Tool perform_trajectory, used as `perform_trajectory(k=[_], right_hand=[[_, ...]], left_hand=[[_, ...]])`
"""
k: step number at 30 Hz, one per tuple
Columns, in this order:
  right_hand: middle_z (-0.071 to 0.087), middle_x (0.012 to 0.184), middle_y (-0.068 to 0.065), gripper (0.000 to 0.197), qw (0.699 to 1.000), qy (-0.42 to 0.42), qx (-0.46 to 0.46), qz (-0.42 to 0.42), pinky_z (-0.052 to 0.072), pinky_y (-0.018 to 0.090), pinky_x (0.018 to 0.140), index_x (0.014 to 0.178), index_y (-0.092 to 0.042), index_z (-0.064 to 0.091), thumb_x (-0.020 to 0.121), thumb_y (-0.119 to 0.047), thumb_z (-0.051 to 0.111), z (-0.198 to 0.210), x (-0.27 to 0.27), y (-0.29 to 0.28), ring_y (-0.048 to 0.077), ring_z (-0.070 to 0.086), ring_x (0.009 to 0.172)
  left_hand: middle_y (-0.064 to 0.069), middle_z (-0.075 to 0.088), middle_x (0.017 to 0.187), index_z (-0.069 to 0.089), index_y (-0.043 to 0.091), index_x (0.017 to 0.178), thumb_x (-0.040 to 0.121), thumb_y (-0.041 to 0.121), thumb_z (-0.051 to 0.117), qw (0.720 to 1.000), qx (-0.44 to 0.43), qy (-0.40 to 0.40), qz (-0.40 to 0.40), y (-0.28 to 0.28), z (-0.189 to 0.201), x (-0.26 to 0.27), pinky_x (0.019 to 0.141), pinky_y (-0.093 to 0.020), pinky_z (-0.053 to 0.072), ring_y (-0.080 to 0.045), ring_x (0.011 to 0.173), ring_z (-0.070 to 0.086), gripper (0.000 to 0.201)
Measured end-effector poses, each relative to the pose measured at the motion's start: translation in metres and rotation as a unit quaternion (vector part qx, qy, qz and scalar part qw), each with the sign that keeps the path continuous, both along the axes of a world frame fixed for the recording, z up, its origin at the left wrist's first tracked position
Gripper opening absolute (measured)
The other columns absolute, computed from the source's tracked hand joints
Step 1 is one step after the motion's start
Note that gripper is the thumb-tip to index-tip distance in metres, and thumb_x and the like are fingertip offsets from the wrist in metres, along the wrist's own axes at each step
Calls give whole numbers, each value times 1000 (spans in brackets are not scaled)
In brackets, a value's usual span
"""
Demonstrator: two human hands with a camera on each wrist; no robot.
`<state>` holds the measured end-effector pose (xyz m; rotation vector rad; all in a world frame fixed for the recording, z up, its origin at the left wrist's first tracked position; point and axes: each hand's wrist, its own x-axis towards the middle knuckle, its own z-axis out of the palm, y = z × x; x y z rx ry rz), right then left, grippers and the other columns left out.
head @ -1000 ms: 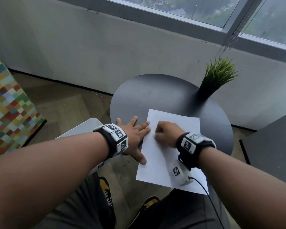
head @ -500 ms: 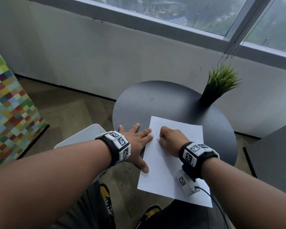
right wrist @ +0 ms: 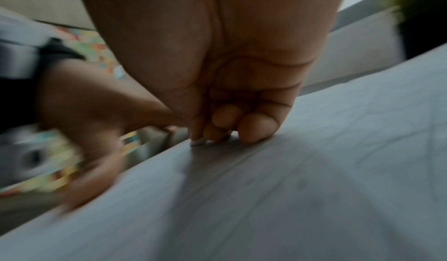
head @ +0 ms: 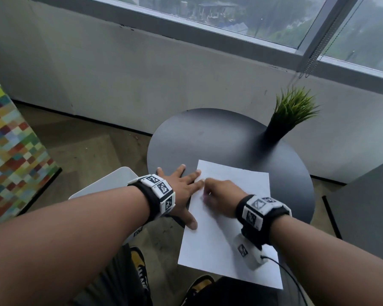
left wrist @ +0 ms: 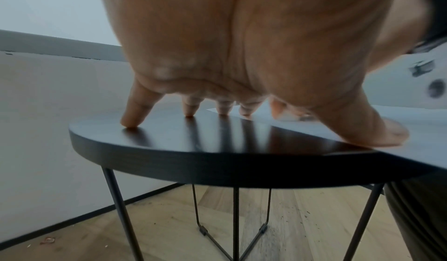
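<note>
Pinning the paper (head: 221, 246) by its left edge to the table (head: 208, 138) in the head view, the left hand (head: 181, 191) lies spread beside the curled right hand (head: 221, 196), which rests on the paper; the left wrist view shows spread fingers (left wrist: 134, 108) planted on table and paper; the blurred right wrist view shows bunched fingertips (right wrist: 256, 127) on the paper, and whether they pinch anything I cannot tell.
</note>
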<state>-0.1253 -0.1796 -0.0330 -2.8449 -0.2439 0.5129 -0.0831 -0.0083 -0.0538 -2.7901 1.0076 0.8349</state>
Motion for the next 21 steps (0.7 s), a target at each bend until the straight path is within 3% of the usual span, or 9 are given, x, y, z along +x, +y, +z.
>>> perform_trajectory(k=[2,5,7,12,15,17,19,21], right_hand=[[66,105,12,17,998,-33,-20,-43,46,34,76,105,-17,51,94,-29,47,0,9,-6,33,59,96],[64,112,14,25,997,-24,-25,69,40,32,73,115,-15,51,93,-26,52,2,-12,18,34,59,100],[66,107,12,23,990,10,-17,137,39,30,70,111,-16,54,90,-26,57,3,-26,24,33,59,96],[65,102,13,17,999,-43,-18,-19,46,35,75,104,-18,52,93,-30,47,1,6,-7,35,59,97],[65,107,17,25,998,-32,-18,50,40,34,71,116,-13,51,95,-24,47,0,-13,12,37,59,98],[66,102,15,20,994,3,-11,111,39,32,67,108,-12,55,91,-23,52,3,-27,20,35,60,92],[66,100,13,16,996,11,-15,81,44,33,70,104,-15,56,91,-24,52,6,-17,10,33,60,93],[66,103,11,19,1000,-10,-9,-18,46,34,76,105,-15,55,93,-28,50,4,1,-6,32,59,95]], left_hand=[[17,-22,167,-12,41,159,62,90,64,1000,5,0,0,0,1,0,107,-82,8,-29,155,-19,133],[16,-22,167,-12,42,158,59,91,65,1000,4,5,2,-1,0,1,106,-84,8,-30,155,-19,135],[17,-23,166,-13,41,159,59,93,64,1000,8,3,-1,-1,-1,1,105,-85,7,-31,154,-20,136],[16,-21,167,-12,42,158,61,92,63,1000,6,-8,-3,1,-2,-1,108,-83,10,-29,155,-19,132],[16,-21,167,-11,41,159,60,91,64,1000,1,-4,-2,0,-1,0,106,-84,8,-30,155,-18,134],[15,-22,167,-11,42,159,60,92,64,1000,4,-3,-2,0,-1,1,105,-85,7,-31,155,-18,134],[14,-21,167,-10,46,158,59,92,64,1000,2,-3,-3,0,-2,1,105,-85,7,-32,155,-18,131],[13,-21,168,-10,52,156,61,92,63,1000,6,-8,-7,-1,-3,1,104,-85,9,-33,155,-17,127]])
